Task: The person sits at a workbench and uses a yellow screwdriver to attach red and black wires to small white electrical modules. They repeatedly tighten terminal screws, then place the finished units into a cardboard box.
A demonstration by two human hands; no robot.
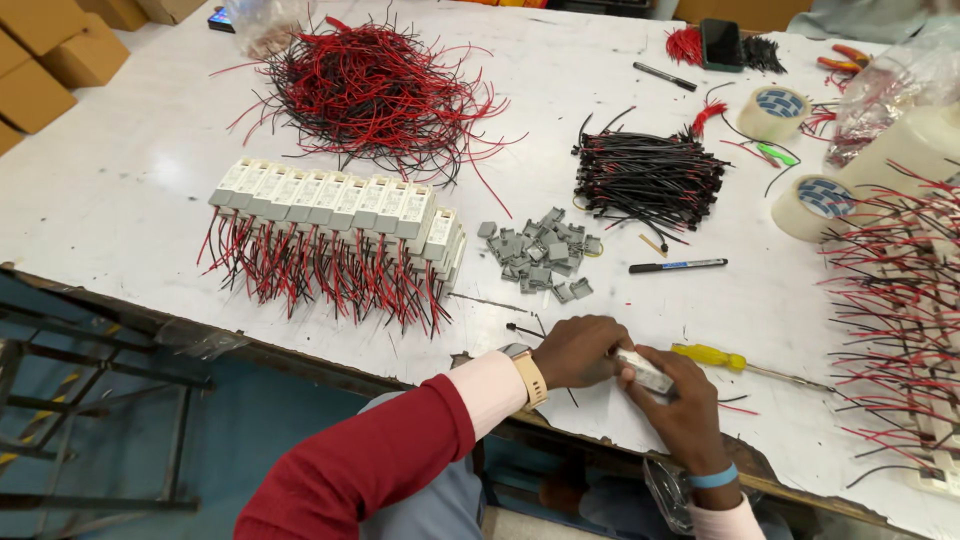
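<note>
Tape rolls point(773, 112): two are sitting at the right
Black pens point(677, 266): two are lying
Yellow-handled screwdriver point(710, 355): one is lying
Hands point(580, 350): two are working

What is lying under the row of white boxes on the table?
Red and black wires stick out from under the row of white boxes toward the table edge. Where they join the boxes is covered.

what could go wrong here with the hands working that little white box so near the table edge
1. Both hands, left and right, grip the white box close to the table edge; if it slips it may fall off.
2. The yellow screwdriver lies right beside the right hand and could get knocked.
3. The finished boxes' wires hang near the edge and might snag a sleeve.
</note>
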